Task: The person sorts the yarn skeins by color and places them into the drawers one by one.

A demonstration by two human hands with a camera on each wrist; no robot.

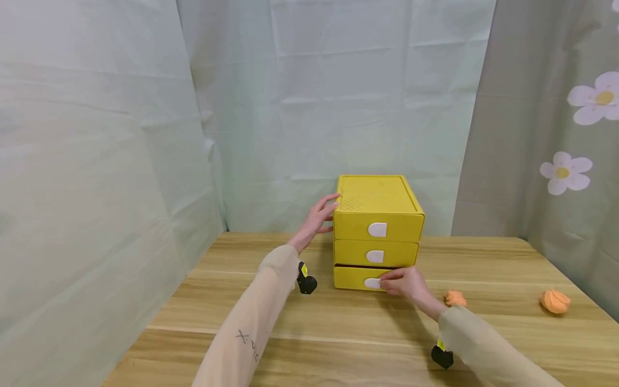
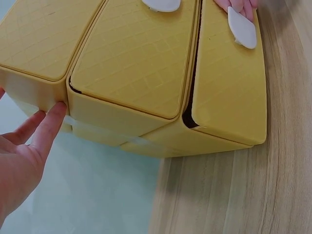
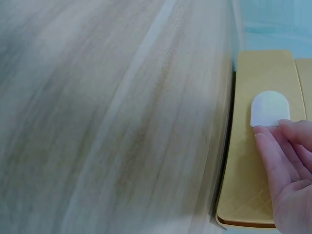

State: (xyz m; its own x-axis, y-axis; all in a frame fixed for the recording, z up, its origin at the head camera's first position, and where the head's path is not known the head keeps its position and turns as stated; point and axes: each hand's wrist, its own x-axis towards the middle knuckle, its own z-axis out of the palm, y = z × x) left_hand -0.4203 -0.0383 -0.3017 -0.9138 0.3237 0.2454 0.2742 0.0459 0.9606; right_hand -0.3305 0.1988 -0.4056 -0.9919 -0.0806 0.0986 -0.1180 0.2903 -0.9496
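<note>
A yellow three-drawer box stands on the wooden table, each drawer with a white tab handle. My left hand touches its left side near the top, fingers fairly straight; in the left wrist view the fingertips press the side wall. Low at the front, my right hand pinches the white handle of the bottom drawer between thumb and fingers. That drawer sits slightly out, with a dark gap along its top edge. The middle drawer and top drawer look closed.
An orange crumpled lump lies just beyond the right wrist, and a similar orange lump is farther right on the table. Pale curtains hang behind and at both sides. Both wrists carry small black devices.
</note>
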